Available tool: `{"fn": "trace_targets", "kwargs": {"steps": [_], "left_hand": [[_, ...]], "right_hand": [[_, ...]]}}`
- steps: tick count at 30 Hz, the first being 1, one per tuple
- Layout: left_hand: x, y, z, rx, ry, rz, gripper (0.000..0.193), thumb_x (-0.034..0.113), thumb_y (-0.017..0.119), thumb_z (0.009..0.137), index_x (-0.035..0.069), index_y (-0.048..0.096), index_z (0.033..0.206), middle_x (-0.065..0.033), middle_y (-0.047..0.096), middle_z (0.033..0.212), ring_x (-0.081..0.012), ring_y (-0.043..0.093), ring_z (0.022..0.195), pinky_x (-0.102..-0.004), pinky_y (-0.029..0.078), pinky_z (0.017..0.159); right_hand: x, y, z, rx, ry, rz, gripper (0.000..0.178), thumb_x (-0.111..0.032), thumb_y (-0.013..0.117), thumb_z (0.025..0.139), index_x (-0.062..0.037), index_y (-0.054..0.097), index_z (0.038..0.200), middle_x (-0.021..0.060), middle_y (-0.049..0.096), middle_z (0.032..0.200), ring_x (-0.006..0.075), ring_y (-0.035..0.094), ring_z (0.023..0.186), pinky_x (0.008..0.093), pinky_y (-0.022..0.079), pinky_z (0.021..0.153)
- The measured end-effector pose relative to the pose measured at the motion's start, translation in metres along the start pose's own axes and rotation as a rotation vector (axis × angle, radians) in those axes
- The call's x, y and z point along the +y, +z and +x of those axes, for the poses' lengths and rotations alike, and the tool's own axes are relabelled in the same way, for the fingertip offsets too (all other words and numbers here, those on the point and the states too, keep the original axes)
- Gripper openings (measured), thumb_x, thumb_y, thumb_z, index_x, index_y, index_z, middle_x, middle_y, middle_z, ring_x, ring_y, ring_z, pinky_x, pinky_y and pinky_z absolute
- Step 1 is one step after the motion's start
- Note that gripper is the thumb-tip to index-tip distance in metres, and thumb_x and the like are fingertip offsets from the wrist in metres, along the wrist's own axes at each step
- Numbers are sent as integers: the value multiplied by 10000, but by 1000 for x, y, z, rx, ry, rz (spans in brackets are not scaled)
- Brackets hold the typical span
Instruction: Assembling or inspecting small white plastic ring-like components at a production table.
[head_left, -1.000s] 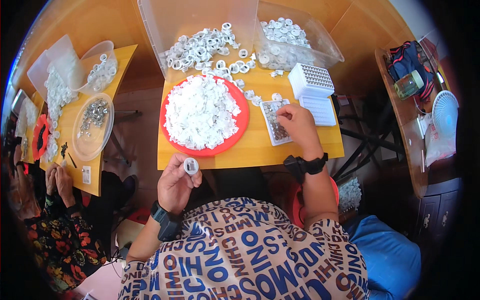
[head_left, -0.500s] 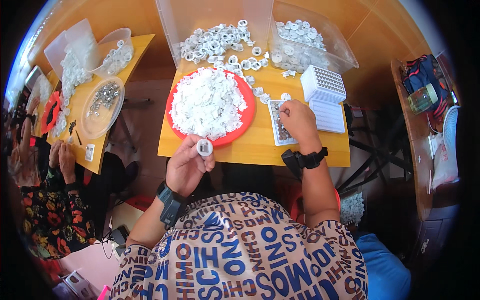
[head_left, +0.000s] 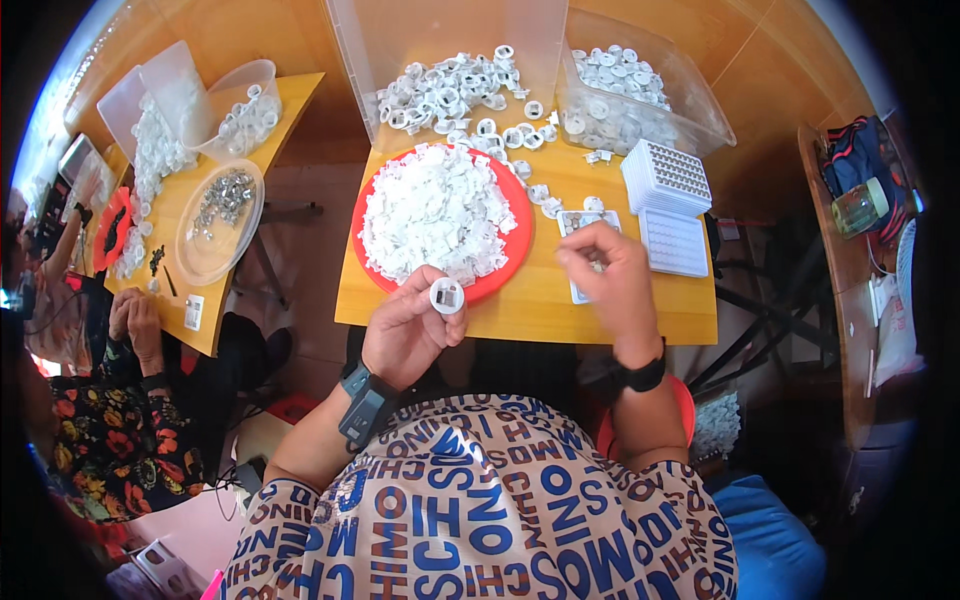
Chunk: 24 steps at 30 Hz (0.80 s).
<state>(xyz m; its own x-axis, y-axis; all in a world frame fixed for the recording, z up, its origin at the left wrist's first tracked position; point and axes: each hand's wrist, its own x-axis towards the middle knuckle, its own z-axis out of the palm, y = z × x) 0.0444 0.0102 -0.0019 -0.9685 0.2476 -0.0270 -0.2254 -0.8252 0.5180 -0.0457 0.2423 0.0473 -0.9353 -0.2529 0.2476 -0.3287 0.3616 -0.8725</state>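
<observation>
My left hand (head_left: 408, 335) pinches a round white plastic housing (head_left: 447, 295) between thumb and fingers. A dark rectangular opening shows on the housing's face. My right hand (head_left: 612, 285) is raised over the near right of the table, its thumb and fingertips drawn together. Whatever they pinch, if anything, is too small to make out. Below that hand lies a white tray (head_left: 603, 217) of small round metallic parts, mostly covered by the hand. To the left, a red round tray (head_left: 519, 247) bears a heap of small white plastic pieces (head_left: 432, 212), close beyond my left hand.
Loose white housings (head_left: 450, 88) lie at the back beside a clear bin (head_left: 700, 128) of more. Stacked white trays (head_left: 665, 178) stand at the right. On a second table to the left are a clear dish (head_left: 258, 205) of metal parts and another person's hands (head_left: 137, 322).
My right hand has lifted off the white tray and come toward me. My left hand still holds the housing. The whole view has shifted slightly, so the table sits further right.
</observation>
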Motion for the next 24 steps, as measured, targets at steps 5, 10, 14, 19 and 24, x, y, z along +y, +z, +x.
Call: {"fn": "trace_targets", "kwargs": {"steps": [5,10,14,19,24], "left_hand": [[-3,1,0,17,18,18,214,247,559,930,57,505,1012,-134,607,812,-238,575,728,-314,434,663],[-1,-3,-3,54,54,64,157,180,516,953,38,497,1016,-100,610,845,-176,600,728,-267,467,658],[-1,-2,-4,159,26,209,137,162,512,950,46,497,1019,-86,610,846,-162,598,727,-267,468,663],[-3,-5,-2,125,-19,177,153,180,505,950,45,498,1022,-79,606,857,-159,599,736,-259,467,667],[-3,-9,2,70,-60,-72,218,236,524,922,32,508,999,-103,587,826,-206,569,721,-285,438,654]], "right_hand": [[-35,47,-13,-108,-395,39,81,17,661,787,-20,640,855,112,654,771,257,650,685,329,512,634],[-35,66,-15,-162,-481,-51,152,29,646,783,-56,596,898,109,633,752,298,635,698,382,503,614],[-35,66,-14,-218,-505,-120,168,22,637,771,-50,590,916,109,620,765,297,621,722,389,496,636],[-41,63,-15,-299,-540,-242,227,0,635,742,-40,573,957,110,598,798,298,596,766,404,486,676],[-39,59,-16,-191,-504,-96,174,22,663,745,-40,601,895,98,622,780,282,619,718,368,494,633]]}}
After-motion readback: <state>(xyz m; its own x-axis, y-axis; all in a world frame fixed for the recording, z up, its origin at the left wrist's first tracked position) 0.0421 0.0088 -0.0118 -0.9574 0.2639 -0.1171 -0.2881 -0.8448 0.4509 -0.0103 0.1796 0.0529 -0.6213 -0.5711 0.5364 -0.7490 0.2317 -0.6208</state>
